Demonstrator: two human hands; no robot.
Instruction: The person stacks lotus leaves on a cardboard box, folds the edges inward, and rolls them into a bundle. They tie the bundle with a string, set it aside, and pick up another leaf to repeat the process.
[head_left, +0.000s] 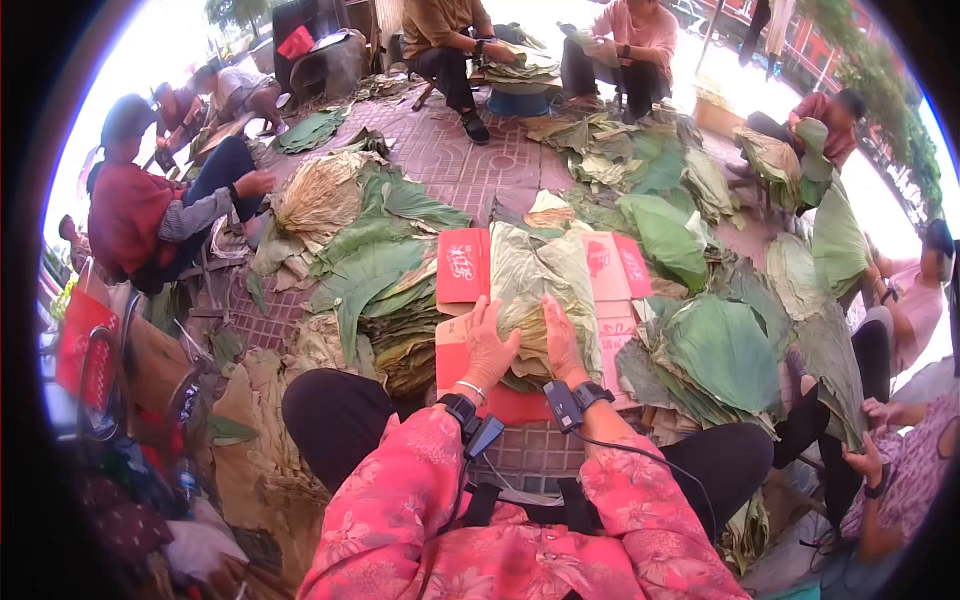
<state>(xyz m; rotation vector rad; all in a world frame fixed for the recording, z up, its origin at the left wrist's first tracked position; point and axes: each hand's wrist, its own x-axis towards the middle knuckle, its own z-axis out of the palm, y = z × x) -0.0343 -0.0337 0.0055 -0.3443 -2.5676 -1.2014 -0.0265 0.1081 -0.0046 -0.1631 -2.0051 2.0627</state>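
In the middle of the head view, a pale yellow-green dried leaf (535, 265), apparently folded, lies over a red printed cardboard box (463, 262) opened out flat. My left hand (487, 347) rests at the leaf's lower left, its fingers stretched out and pointing away from me. At the leaf's lower right is my right hand (562, 342), with straight fingers and the palm turned inward. Neither hand grips anything. Whether other leaves lie beneath the top one is hard to see.
Stacked green leaves (395, 330) stand left of the box, with a dried bundle (320, 205) behind. More large leaves (722, 350) are piled at the right. People sit around handling leaves, including a person in a red top (130, 220). Bags (85, 350) lie at far left.
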